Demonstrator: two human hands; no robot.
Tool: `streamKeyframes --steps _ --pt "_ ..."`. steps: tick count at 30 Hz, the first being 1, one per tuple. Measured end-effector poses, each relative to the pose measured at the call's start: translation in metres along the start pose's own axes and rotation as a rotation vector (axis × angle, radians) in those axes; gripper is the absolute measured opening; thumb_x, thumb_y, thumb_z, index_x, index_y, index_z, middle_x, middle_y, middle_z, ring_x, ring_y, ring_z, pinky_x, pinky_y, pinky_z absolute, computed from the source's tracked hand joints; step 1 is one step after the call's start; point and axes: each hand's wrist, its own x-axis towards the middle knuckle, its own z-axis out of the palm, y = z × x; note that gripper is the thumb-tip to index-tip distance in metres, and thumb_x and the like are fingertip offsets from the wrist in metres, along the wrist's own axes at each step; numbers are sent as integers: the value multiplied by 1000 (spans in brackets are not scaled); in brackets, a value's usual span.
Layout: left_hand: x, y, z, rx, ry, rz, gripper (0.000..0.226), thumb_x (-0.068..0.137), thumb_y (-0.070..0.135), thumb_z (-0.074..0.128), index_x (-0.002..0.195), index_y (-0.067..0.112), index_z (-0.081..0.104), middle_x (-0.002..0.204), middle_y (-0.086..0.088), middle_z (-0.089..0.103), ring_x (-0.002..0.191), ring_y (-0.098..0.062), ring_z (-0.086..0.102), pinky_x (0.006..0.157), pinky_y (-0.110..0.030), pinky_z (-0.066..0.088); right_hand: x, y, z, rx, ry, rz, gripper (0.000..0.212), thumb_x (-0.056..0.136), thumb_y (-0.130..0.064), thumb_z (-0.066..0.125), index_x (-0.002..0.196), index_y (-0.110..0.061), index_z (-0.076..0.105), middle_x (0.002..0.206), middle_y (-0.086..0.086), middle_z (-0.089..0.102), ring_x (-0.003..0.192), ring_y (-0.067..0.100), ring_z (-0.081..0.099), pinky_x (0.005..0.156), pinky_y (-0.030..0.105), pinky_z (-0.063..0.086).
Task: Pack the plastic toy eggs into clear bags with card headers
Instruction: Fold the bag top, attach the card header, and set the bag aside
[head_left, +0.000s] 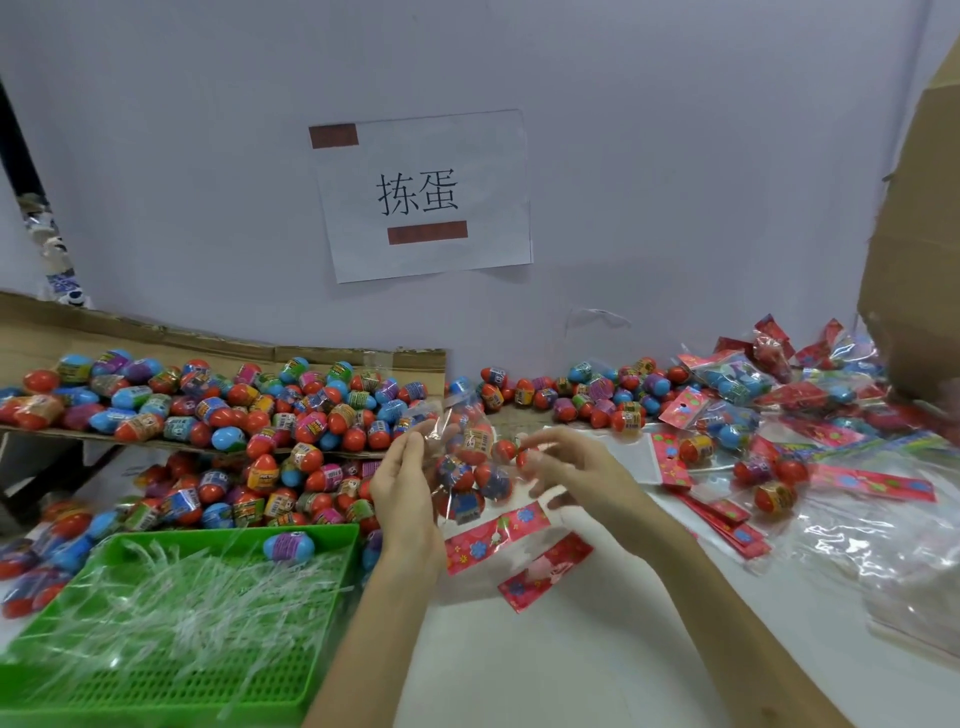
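Toy eggs (457, 474): several inside clear bag (452, 415).
Left grip (410, 483): pinching bag's edge; keep mouth wide.
Right grip (566, 467): pinching red egg (525, 457); drop it straight in.

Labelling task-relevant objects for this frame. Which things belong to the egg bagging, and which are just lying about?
In the job: left hand holding the clear bag of eggs; right hand, seemingly pinching a red egg beside it; loose egg pile; card headers; packed bags.
Just lying about: green tray of plastic strips; wall sign; cardboard box.
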Motion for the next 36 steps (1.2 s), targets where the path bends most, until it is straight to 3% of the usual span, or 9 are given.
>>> streamKeyframes --steps 3,6,8,12,19,27,30,33,36 --pt "-4 -4 3 97 -81 37 22 106 27 56 117 20 74 113 -2 78 115 -27 70 103 -46 54 3 -4 6 127 247 -149 15 97 -30 68 111 -30 64 106 -3 71 91 15 71 68 22 56" --pt "-8 -10 6 215 -173 50 34 107 26 55 88 42 78 92 14 79 91 -9 75 76 -29 60 0 -4 15 12 449 -296 19 93 -22 73 109 -25 65 103 -9 70 91 4 67 71 17 55" --pt "-14 -11 9 328 -250 137 42 108 23 51 84 45 78 89 19 78 85 2 73 67 -17 55 -4 -3 18 -165 563 -502 14 89 -11 76 101 -16 70 94 -5 71 83 6 65 66 15 53" --pt "-24 -12 13 408 -380 293 28 108 16 50 103 30 74 95 13 79 91 -2 74 72 -14 56 -9 -6 27 -336 551 -765 9 88 -15 73 96 -11 75 91 -3 69 76 3 61 64 9 48" --pt "-32 -12 15 482 -476 448 27 106 10 53 113 30 70 101 13 76 99 -9 74 81 -25 61 -9 -7 28 -325 526 -764 19 87 -19 74 106 -16 75 100 -13 62 78 -2 61 63 5 47" --pt "-37 -10 15 558 -495 535 39 106 9 52 115 45 64 103 30 71 102 2 70 81 -15 57 -11 -10 27 -322 561 -772 14 87 -20 73 99 -12 75 95 -11 59 78 2 59 58 6 46" --pt "-36 -10 14 562 -499 557 42 106 9 52 114 48 64 101 28 72 99 -2 72 80 -18 59 -11 -10 26 -314 564 -768 8 86 -18 75 92 -13 75 92 -9 61 74 6 60 56 10 47" --pt "-33 -11 12 591 -495 584 44 106 10 52 112 52 64 98 25 73 94 -4 73 77 -19 59 -11 -10 23 -268 519 -725 9 83 -6 81 87 -13 75 89 -5 63 73 12 60 53 23 51" --pt "-32 -10 10 619 -499 611 50 106 15 51 107 63 63 96 29 72 92 0 72 75 -15 58 -12 -11 22 -196 464 -688 6 84 -8 79 85 -13 75 88 -10 63 73 14 61 54 23 50"
